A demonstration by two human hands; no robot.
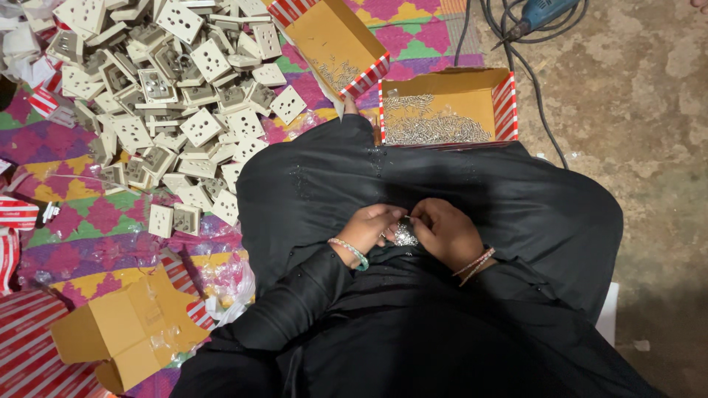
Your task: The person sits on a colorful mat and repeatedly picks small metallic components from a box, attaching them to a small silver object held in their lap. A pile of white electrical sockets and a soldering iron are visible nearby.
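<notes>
My left hand (369, 227) and my right hand (444, 230) meet over my lap, on black cloth (317, 184). Between them lies a small heap of shiny metal screws (403, 236). The fingertips of both hands pinch at a thin screw just above the heap. A green bangle circles my left wrist, and thin bangles circle my right. Ahead of my knees stands an open cardboard box (501, 96) with many screws on its bottom.
A big pile of white square socket plates (177, 96) covers the patterned mat (96, 221) at upper left. A second open box (332, 37) holds a few screws. An empty carton (125, 332) lies lower left. A power drill (542, 11) and cable rest on the bare floor.
</notes>
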